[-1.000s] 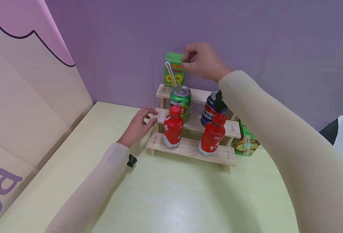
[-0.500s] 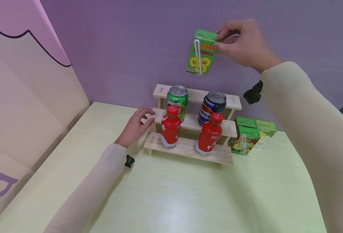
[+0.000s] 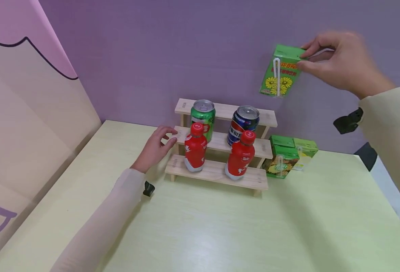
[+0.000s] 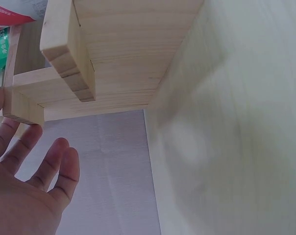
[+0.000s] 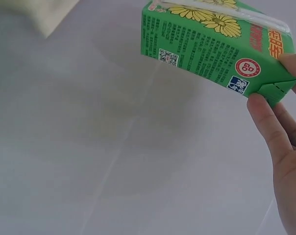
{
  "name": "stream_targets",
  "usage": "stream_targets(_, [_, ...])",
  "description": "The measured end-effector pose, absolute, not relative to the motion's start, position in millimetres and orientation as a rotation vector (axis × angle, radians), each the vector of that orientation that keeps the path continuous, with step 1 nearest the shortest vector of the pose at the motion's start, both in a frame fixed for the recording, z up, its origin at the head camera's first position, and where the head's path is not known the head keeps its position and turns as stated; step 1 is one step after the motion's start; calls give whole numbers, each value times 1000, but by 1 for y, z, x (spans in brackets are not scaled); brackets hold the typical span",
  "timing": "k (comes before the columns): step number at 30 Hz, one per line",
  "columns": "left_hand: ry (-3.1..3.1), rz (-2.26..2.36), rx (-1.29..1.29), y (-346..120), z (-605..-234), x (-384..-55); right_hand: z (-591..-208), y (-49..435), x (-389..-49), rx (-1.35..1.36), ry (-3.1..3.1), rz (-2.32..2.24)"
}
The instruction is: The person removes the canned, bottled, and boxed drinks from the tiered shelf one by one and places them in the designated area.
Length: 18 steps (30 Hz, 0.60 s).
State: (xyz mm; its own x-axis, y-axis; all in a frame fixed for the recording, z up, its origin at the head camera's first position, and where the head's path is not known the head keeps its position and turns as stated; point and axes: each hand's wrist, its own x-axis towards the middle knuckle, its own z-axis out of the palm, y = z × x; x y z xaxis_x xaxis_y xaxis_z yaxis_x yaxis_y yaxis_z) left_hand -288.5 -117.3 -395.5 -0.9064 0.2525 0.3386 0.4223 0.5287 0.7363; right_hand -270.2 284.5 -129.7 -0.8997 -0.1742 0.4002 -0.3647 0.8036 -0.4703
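Note:
My right hand (image 3: 346, 62) pinches a green drink carton (image 3: 281, 71) by its upper corner and holds it in the air. The carton has yellow flowers and a white straw on its front; it hangs slightly tilted. In the right wrist view its printed side (image 5: 202, 56) shows, with thumb and fingers at one end. My left hand (image 3: 155, 147) is at the left end of the middle step of a wooden three-step stand (image 3: 217, 172). In the left wrist view its fingertips (image 4: 28, 134) touch the plank's end, the other fingers spread loosely.
Two red bottles stand on the lowest step, a left bottle (image 3: 195, 151) and a right bottle (image 3: 239, 158). A green can (image 3: 203, 113) and a blue can (image 3: 242, 124) are on the middle step. Several drink cartons (image 3: 281, 162) stand right of the stand. A purple backdrop (image 3: 152, 56) rises behind.
My right hand has lifted the green carton off the top step and carried it to the right. The left hand stays at the stand. The view has shifted slightly.

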Motion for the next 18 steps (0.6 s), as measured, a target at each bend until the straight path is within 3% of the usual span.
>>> stream_targets(7, [-2572,-1324,-568,-122,-396,-289,-154,334,-249,361,-2668,664])
stream_targets(18, [-2558,-1327,-564,-126,-396,-286,-240,382,-182,396,-2583,443])
